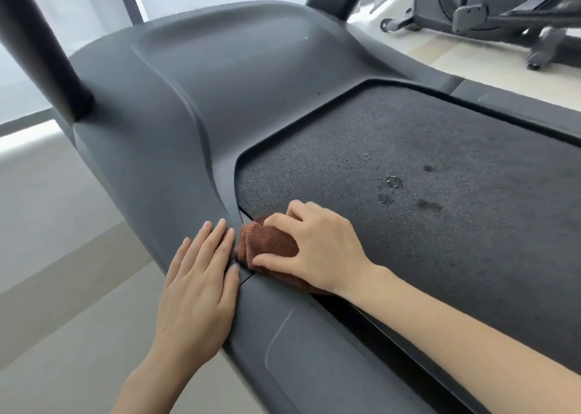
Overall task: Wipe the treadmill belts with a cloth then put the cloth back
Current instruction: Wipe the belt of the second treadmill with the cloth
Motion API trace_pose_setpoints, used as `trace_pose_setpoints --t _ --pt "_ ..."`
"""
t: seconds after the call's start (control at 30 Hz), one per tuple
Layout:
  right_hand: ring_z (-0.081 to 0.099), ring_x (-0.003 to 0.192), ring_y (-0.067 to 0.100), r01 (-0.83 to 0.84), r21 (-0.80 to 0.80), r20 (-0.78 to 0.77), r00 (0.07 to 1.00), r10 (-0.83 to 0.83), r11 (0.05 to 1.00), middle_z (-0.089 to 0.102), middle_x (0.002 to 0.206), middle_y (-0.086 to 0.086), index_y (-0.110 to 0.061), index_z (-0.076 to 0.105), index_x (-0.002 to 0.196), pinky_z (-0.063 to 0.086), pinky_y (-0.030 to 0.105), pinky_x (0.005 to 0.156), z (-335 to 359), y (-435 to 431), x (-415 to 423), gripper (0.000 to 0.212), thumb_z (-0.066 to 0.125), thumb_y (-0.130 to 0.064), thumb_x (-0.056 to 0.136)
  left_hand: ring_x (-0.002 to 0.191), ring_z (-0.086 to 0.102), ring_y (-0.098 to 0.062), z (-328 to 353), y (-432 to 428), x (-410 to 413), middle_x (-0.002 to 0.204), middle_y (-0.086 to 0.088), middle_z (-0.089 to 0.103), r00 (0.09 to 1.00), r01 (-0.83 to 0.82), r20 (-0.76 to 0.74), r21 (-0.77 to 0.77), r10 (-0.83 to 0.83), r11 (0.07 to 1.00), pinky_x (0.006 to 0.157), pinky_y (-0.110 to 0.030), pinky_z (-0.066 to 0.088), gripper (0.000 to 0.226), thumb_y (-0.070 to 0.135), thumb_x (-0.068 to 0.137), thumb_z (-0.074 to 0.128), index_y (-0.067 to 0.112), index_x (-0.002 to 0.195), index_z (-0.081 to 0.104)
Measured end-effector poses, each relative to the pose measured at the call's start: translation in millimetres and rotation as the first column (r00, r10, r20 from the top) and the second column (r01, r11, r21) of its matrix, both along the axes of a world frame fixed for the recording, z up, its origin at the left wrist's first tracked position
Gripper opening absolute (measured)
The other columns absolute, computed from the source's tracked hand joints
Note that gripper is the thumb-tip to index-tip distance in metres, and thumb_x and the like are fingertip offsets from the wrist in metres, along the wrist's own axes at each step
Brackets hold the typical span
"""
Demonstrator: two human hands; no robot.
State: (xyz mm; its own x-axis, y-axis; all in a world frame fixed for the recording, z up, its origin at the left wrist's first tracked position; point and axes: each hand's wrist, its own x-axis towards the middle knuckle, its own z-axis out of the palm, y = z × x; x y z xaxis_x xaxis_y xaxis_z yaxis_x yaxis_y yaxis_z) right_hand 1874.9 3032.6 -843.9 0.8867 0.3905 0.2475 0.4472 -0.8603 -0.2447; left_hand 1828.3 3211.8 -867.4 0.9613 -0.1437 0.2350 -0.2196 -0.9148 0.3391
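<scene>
A folded brown cloth (267, 244) lies at the near left corner of the dark textured treadmill belt (440, 177), against the grey side rail. My right hand (314, 244) grips the cloth from above, with curled fingers and the thumb at its near edge. Flat on the grey rail (283, 335) just left of the cloth rests my left hand (201, 272), fingers straight. Several wet or dirty spots (393, 182) mark the belt to the right of the cloth.
The grey motor cover (220, 83) rises beyond the belt, with a dark upright post (41, 45) at the left. Another exercise machine (487, 14) stands on the pale floor at the back right. Beige floor lies to the left of the treadmill.
</scene>
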Motion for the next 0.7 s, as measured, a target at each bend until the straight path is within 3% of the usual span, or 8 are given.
trace_pose_setpoints --t 0.1,0.17,0.33,0.47,0.53,0.6,0.7 --pt "0.053 0.080 0.017 -0.094 0.045 0.004 0.996 0.094 0.995 0.055 0.086 -0.003 -0.031 0.066 0.104 0.043 0.030 0.071 -0.8 -24.1 -16.8 0.048 0.062 -0.066 0.072 0.141 0.008 -0.007 1.2 -0.2 1.1 0.152 0.005 0.024 0.999 0.000 -0.045 0.038 0.002 0.999 0.116 -0.028 0.001 0.073 0.050 0.084 0.010 0.015 0.143 0.036" --pt "0.054 0.074 0.016 -0.121 0.007 0.039 0.992 0.121 0.993 0.056 0.083 -0.005 -0.030 0.068 0.100 0.044 0.027 0.067 -3.2 -49.5 -28.1 0.047 0.056 -0.066 0.072 0.142 -0.001 -0.004 2.5 0.1 3.2 0.153 0.010 0.012 0.996 0.016 -0.085 0.101 -0.008 0.995 0.117 -0.029 -0.003 0.079 0.056 0.081 0.004 0.019 0.147 0.026" --pt "0.055 0.078 0.012 -0.056 0.020 0.013 0.998 0.056 0.998 0.056 0.085 -0.007 -0.035 0.068 0.104 0.047 0.027 0.070 -3.4 -83.2 -34.2 0.045 0.059 -0.066 0.073 0.139 -0.020 -0.003 4.4 -19.0 17.2 0.152 0.015 -0.009 0.987 0.115 -0.134 0.216 -0.087 0.970 0.115 -0.029 -0.012 0.086 0.065 0.073 -0.010 0.026 0.149 0.005" --pt "0.058 0.092 0.002 0.085 0.361 -0.147 0.989 -0.033 0.929 0.060 0.093 -0.013 -0.043 0.062 0.105 0.046 0.025 0.085 2.9 -92.2 -26.9 0.042 0.062 -0.066 0.069 0.137 -0.027 -0.002 -0.2 -45.3 31.3 0.150 0.016 -0.021 0.977 0.201 -0.126 0.269 -0.172 0.942 0.114 -0.028 -0.015 0.087 0.066 0.070 -0.017 0.028 0.148 -0.008" --pt "0.059 0.094 0.000 0.158 0.483 -0.121 0.986 -0.113 0.861 0.063 0.095 -0.016 -0.045 0.062 0.101 0.043 0.019 0.085 6.8 -113.4 -20.0 0.037 0.061 -0.065 0.069 0.137 -0.024 -0.002 -1.9 -52.2 38.9 0.151 0.016 -0.017 0.973 0.215 -0.132 0.223 -0.189 0.951 0.114 -0.027 -0.015 0.087 0.068 0.071 -0.014 0.028 0.149 -0.003" --pt "0.058 0.092 -0.001 0.263 0.399 -0.077 0.964 -0.254 0.878 0.062 0.094 -0.018 -0.048 0.061 0.102 0.043 0.022 0.081 9.0 -143.1 -13.0 0.040 0.058 -0.072 0.069 0.138 -0.021 0.000 -3.8 -55.2 47.4 0.154 0.017 -0.010 0.970 0.223 -0.137 0.176 -0.200 0.959 0.114 -0.026 -0.013 0.087 0.070 0.073 -0.010 0.029 0.149 0.001" --pt "0.058 0.095 0.015 0.503 0.107 -0.016 0.863 -0.504 0.858 0.055 0.092 -0.012 -0.045 0.059 0.106 0.038 0.029 0.071 0.3 -186.9 0.7 0.051 0.046 -0.078 0.069 0.138 -0.021 0.001 -6.6 -59.9 60.8 0.154 0.017 -0.012 0.971 0.229 -0.122 0.196 -0.208 0.954 0.114 -0.025 -0.013 0.088 0.071 0.072 -0.012 0.030 0.149 -0.002"
